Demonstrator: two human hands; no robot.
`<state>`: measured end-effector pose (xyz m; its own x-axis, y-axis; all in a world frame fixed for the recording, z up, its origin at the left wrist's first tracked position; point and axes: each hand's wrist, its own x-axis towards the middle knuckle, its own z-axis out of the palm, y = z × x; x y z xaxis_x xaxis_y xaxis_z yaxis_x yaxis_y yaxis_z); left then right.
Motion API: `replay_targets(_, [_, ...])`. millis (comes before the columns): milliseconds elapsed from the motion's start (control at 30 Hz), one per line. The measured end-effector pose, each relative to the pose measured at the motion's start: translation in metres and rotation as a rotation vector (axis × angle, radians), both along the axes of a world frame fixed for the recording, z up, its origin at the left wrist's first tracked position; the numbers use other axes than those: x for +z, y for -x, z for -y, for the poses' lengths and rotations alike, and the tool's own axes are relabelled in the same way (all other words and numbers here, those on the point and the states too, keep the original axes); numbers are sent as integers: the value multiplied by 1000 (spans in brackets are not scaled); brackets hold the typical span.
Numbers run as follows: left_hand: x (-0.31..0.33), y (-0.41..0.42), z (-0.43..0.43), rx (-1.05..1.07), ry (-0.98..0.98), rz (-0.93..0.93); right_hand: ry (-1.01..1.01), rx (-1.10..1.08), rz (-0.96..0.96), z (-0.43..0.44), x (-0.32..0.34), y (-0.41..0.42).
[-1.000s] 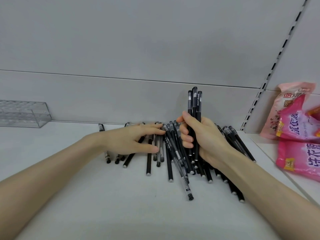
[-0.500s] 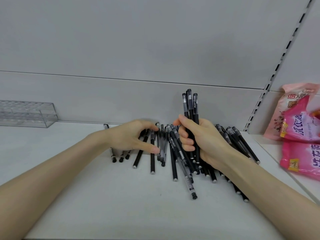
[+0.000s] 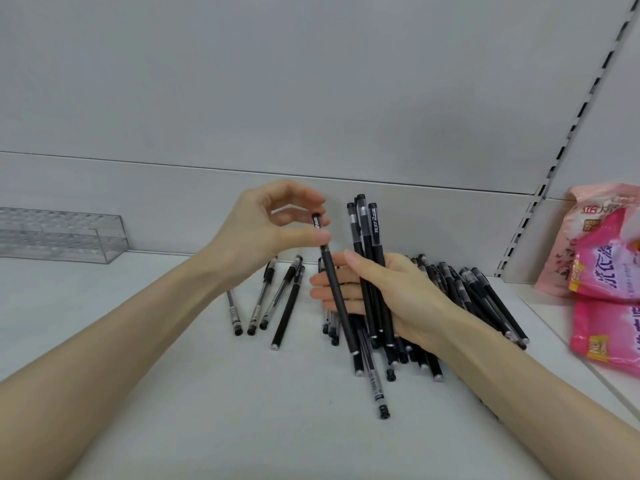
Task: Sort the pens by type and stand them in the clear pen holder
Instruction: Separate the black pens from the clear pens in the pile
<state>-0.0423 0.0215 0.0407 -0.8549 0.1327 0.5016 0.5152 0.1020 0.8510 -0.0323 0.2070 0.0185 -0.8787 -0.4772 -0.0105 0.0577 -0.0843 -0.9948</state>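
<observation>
My left hand pinches a matte black pen near its cap end, lifted above the shelf and hanging almost upright. Beside it, my right hand grips an upright bundle of three matte black pens, caps up. The lifted pen crosses in front of my right fingers. A loose pile of black and clear-barrelled pens lies on the white shelf under and behind my right hand. Several more pens lie apart to the left. The clear pen holder stands at the far left against the back wall.
Pink plastic bags lie on the neighbouring shelf section at the right. A slotted metal upright divides the sections. The grey back panel rises close behind the pens. The shelf's front edge runs near the bottom right.
My left hand has risen off the pile with one matte black pen pinched in it, next to the bundle in my right hand. The view has shifted a little.
</observation>
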Motion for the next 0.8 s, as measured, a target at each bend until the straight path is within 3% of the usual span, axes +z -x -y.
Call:
replay_targets(167, [-10, 9, -1, 1, 60, 37, -9, 50, -4, 0, -1, -4])
replay_targets(300, [-30, 25, 25, 1, 733, 151, 54, -9, 33, -3, -2, 1])
replay_targets(333, [-33, 25, 28, -36, 822, 195, 51, -17, 27, -4, -2, 1])
replay_targets(467, [-33, 24, 27, -128, 789, 240, 34, -17, 12, -3, -2, 0])
replay_targets(700, [-32, 30, 27, -13, 652, 143, 6, -18, -7, -6, -1, 0])
replay_targets(800, [-31, 29, 29, -29, 688, 197, -23, -20, -42, -6, -2, 0])
